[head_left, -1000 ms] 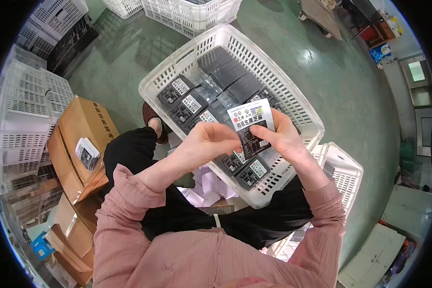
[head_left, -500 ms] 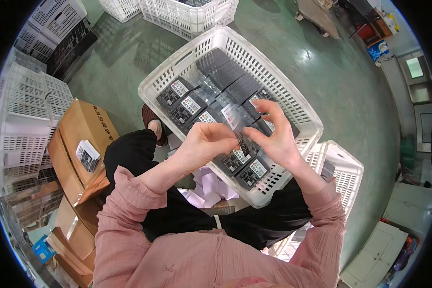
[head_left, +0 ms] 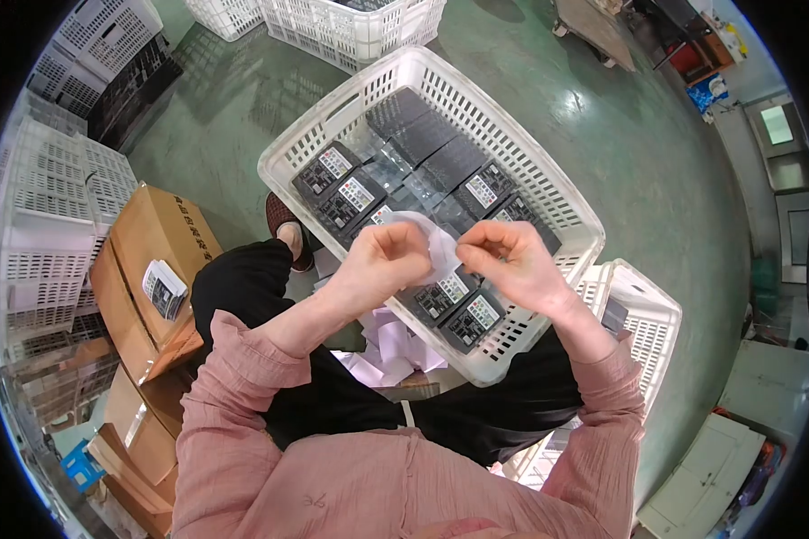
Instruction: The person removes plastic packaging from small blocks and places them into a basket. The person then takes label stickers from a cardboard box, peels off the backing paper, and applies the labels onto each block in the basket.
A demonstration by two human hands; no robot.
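Note:
My left hand [head_left: 388, 262] is closed, thumb against fingers, on a curled, whitish paper label [head_left: 442, 248]. My right hand [head_left: 515, 268] is pinched at the label's right edge. Both hands are above a white perforated crate [head_left: 535, 148] that stands tilted before my knees. Inside it are rows of dark block-like packages [head_left: 472, 323], several with black-and-white printed labels on top. Clear plastic film [head_left: 389, 166] shows between the rows.
Crumpled pale paper strips [head_left: 391, 352] lie between my legs. To the left, a stack of printed labels [head_left: 164, 289] rests on a cardboard box [head_left: 184, 229]. More white crates [head_left: 351, 31] stand ahead, at left, and at right [head_left: 647, 328]. A flat trolley [head_left: 593, 31] is at the far right.
My right hand's fingers have closed from a spread pose and turned inward. The label between my hands has curled, now showing a pale side where dark print showed before.

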